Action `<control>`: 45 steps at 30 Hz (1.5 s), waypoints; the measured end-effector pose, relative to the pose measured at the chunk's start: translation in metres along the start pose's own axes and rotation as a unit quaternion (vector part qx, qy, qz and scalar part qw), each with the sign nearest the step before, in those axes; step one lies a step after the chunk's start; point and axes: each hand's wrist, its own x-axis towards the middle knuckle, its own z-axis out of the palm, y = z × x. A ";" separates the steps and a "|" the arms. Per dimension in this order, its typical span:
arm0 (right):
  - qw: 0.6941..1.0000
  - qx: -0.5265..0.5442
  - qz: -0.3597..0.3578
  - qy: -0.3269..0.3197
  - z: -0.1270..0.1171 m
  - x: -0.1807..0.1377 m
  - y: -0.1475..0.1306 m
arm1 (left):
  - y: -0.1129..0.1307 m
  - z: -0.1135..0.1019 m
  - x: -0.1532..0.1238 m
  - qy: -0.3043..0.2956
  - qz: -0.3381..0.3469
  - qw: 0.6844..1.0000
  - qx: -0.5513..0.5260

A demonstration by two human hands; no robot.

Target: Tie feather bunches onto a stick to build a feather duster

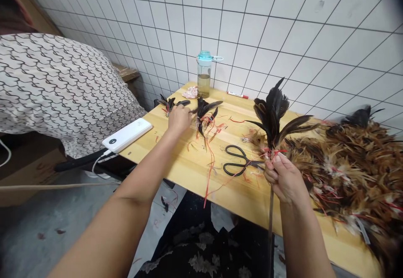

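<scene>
My right hand (281,174) grips a feather duster upright over the table's front edge. Its thin stick (271,215) runs down below the hand, and dark feathers (273,112) fan out at the top, bound with red string. Across the table, my left hand (180,120) reaches between two small tied bunches of dark feathers, a left bunch (170,104) and a right bunch (204,112). It is very close to both; its fingertips are mostly hidden. Beside my right hand lie black-handled scissors (244,161), blades toward the hand. Loose red string (208,173) trails from the right bunch.
A large pile of brown feather bunches (355,160) covers the right side of the wooden table (182,164). A water bottle (204,76), a red-and-white marker (237,95) and a white power bank (127,135) with a cable stand or lie around. A person in a patterned shirt (63,85) sits at left.
</scene>
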 end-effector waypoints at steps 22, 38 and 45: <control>0.993 0.048 -0.060 0.094 -0.066 -0.048 -0.021 | 0.209 0.049 -0.042 -0.122 0.467 0.858 -0.176; 0.992 0.059 -0.021 0.112 -0.064 -0.022 0.012 | 0.207 -0.022 -0.064 -0.133 0.512 0.784 -0.325; 0.996 0.019 -0.001 0.085 -0.042 -0.025 0.012 | 0.213 -0.029 -0.064 -0.124 0.521 0.792 -0.293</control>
